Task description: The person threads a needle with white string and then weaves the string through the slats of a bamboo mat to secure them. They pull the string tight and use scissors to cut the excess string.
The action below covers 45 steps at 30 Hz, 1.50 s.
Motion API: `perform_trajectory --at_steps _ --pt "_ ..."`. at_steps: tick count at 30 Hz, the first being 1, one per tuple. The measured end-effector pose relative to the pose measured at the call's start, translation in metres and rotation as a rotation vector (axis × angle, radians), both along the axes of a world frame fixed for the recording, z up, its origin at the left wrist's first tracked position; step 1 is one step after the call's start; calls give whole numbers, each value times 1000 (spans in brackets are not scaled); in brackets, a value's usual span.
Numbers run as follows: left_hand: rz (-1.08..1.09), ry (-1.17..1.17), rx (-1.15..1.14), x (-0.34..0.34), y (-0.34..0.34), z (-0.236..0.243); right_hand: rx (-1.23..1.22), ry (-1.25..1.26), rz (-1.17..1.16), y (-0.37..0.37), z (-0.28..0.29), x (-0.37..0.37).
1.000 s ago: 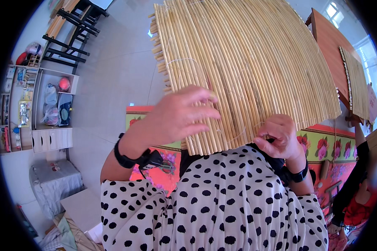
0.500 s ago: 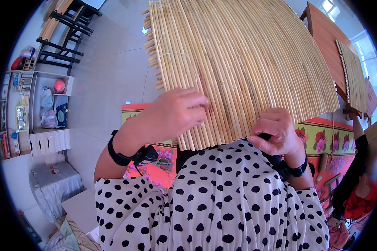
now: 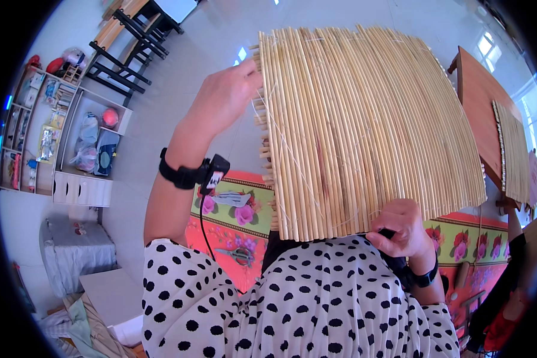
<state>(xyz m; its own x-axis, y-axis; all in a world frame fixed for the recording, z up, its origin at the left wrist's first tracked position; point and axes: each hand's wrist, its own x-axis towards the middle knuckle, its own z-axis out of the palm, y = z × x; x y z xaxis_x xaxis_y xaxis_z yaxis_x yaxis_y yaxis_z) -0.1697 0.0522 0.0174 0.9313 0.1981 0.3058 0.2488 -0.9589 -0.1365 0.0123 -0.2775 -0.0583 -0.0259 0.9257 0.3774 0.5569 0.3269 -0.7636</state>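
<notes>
At about nine o'clock of the frame a shelf unit (image 3: 59, 128) stands against the wall. The left hand (image 3: 224, 98) closes its grip on the left edge of the reed mat (image 3: 364, 125), fingers wrapped behind the protruding stick ends. The mat fills the centre and upper right, held up in the air above the lap. It looks light and stiff along the sticks, yet likely to flex or roll across them, with thin binding strings that could snag; the edges seem the safest hold. At five o'clock the right hand (image 3: 403, 230) pinches the mat's lower edge, its grip closed.
</notes>
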Motion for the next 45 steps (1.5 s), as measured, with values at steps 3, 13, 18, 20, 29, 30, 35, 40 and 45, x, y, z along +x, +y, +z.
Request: perform_trajectory --at_steps 3,13,18,20,29,30,35,40,45 --pt "82 -68 67 4 27 6 -19 -12 9 -1 -3 1" --pt "7 -389 -68 52 40 47 -10 -35 4 -1 -2 2" --pt "-44 -137 54 65 42 46 20 -18 -9 0 -5 0" --pt "121 24 129 57 30 44 10 7 -1 1 -2 -1" --pt "-296 -14 -847 36 -101 19 -61 342 -50 -12 -13 10" --pt "-358 64 -914 36 -114 14 -73 377 -57 -13 -16 10" --pt "-374 391 -1146 48 -156 -6 -58 526 -100 -15 -17 10" --pt "-168 362 -1656 56 -186 -30 0 539 -88 -14 -27 9" --pt "-117 318 -1651 49 -186 -34 -10 500 -87 -11 -21 8"
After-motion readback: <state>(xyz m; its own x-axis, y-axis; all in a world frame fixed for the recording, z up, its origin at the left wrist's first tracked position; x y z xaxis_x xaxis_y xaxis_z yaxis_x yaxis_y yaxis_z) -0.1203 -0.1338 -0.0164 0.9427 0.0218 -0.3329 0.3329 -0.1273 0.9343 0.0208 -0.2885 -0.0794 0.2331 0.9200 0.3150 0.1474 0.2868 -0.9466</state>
